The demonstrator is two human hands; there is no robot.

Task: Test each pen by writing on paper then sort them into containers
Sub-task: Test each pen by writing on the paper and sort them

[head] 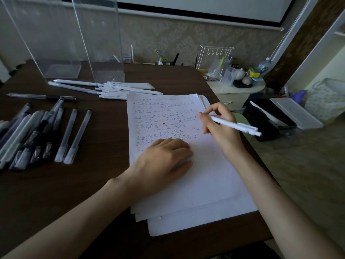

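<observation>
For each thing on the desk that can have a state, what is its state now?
Left hand: flat on the paper, holding nothing.
Right hand: gripping the white plastic pen.
White paper sheet: upper half filled with written marks, lower half blank.
Two clear acrylic containers: upright, no pens visible inside.
White pens pile: lying loose.
Dark capped pens: lying loose.

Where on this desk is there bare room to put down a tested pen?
Bare dark table in front of the capped pens, left of the paper. Another bare strip between those pens and the paper. Crowded: the white pens by the clear containers, and the table's left edge.
</observation>
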